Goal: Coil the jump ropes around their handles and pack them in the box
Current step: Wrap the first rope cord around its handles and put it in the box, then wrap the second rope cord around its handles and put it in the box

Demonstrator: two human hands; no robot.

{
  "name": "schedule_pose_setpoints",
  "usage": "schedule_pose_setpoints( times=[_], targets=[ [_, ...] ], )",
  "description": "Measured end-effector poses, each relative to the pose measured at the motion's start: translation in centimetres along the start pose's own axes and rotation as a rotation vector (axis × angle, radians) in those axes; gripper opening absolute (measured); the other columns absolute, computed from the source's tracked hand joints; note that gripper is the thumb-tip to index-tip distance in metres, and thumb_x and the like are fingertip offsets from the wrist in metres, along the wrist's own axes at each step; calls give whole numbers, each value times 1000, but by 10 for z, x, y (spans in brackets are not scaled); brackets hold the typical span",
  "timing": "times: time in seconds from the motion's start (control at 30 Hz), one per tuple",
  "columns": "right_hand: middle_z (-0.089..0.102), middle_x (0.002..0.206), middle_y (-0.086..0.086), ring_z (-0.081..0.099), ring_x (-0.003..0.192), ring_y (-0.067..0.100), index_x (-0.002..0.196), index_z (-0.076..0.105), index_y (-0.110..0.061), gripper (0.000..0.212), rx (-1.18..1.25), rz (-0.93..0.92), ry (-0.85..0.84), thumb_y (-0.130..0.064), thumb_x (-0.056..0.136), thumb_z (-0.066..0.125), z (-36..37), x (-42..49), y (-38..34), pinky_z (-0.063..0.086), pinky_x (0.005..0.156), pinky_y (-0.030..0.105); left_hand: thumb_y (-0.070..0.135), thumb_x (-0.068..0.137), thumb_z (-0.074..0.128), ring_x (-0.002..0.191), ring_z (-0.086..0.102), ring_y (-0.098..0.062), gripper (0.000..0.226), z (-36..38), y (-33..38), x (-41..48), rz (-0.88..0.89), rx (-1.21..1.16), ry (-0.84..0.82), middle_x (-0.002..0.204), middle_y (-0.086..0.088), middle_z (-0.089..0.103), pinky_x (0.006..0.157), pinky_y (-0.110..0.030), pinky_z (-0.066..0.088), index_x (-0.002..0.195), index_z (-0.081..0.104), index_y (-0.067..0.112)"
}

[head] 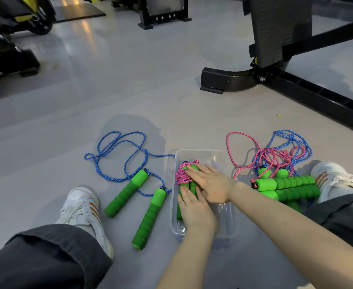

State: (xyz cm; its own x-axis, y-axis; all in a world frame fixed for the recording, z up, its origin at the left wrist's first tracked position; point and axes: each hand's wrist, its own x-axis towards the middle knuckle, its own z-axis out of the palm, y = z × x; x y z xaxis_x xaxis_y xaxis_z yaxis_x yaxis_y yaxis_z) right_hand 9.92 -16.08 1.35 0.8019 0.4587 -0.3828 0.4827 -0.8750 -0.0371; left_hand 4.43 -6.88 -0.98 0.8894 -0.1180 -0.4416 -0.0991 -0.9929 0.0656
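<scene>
Gym floor [129,97]: my left grip [194,209] and right grip [212,184] lie flat, fingers straight, pressing the pink-wrapped bundle [182,177] into the clear box [196,151]. Soft, light foam, I reckon; best held across the coil.

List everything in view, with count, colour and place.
Box: one, clear, floor centre.
Coiled rope: one, pink, green handles, inside box.
Loose rope: one, blue, green handles, floor left of box.
Tangled ropes: count unclear, pink and blue, green handles, right of box.
Machines: several, black, some yellow, behind.
Shoes: two, white, either side.
Left hand: flat on coiled rope, near end.
Right hand: flat on coiled rope, far end.
</scene>
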Motion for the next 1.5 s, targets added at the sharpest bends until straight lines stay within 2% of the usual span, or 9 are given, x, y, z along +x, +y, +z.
schedule_pose_setpoints(
  times=[0.17,0.5,0.63,0.73,0.8,0.9,1.1,1.33,1.5],
  targets=[
    [-11,158,9,-10,146,22,150,1,-11,64,-61,4,19,-19,96,34,-16,-3,-2,-8,116,36,21,74,37,110,63,-25,47,-15,-31,-2,211,-75,416,107,-10,70,96,-40,47,99,74,8],
    [7,159,8,0,146,22,150,12,-10,59,-190,-201,177,-16,96,37,-32,63,-93,-5,117,39,25,70,70,112,61,-39,48,-10,-170,7,82,17,426,124,-23,60,85,-58,49,114,69,4],
    [51,135,8,38,132,24,133,45,-9,49,-329,-245,41,-12,85,53,-19,96,-114,13,114,38,66,78,3,144,12,-39,89,18,-195,-2,105,25,222,158,-16,5,114,-58,4,147,35,20],
    [63,115,10,54,114,26,115,62,-14,34,-345,-277,-135,-13,81,57,-22,105,-119,37,96,35,74,72,18,145,15,-35,89,39,-195,-8,250,66,247,155,-20,20,112,-49,-14,122,64,16],
    [65,108,9,58,107,27,109,65,-17,30,-351,-307,-205,-17,80,58,-23,108,-119,41,91,34,65,59,57,129,47,-35,59,43,-193,-11,280,109,255,133,-22,54,114,-47,-4,82,74,13],
    [65,108,9,59,105,28,107,64,-18,27,-325,-322,-233,-20,81,57,-24,110,-110,46,90,36,44,40,82,125,46,-33,55,54,-190,1,264,90,431,123,-21,62,112,-50,9,80,73,7],
    [57,112,7,47,110,26,114,60,-14,30,-277,-329,59,-12,86,50,-36,126,-93,33,96,35,34,53,89,120,50,-37,53,43,-200,27,25,-50,478,124,-24,60,99,-60,28,94,73,6],
    [42,132,10,42,118,27,134,43,-13,46,-206,-302,93,-9,89,49,-28,142,-96,32,93,34,36,83,34,103,59,-52,49,54,-207,37,-4,-186,332,123,-28,59,78,-59,50,129,42,23],
    [14,157,0,15,143,23,149,17,-24,70,-326,-327,-82,-24,90,55,-29,156,-96,14,115,34,19,59,79,98,61,-53,56,51,-203,34,-13,-137,338,121,-31,59,73,-62,50,114,69,15]
  ],
)
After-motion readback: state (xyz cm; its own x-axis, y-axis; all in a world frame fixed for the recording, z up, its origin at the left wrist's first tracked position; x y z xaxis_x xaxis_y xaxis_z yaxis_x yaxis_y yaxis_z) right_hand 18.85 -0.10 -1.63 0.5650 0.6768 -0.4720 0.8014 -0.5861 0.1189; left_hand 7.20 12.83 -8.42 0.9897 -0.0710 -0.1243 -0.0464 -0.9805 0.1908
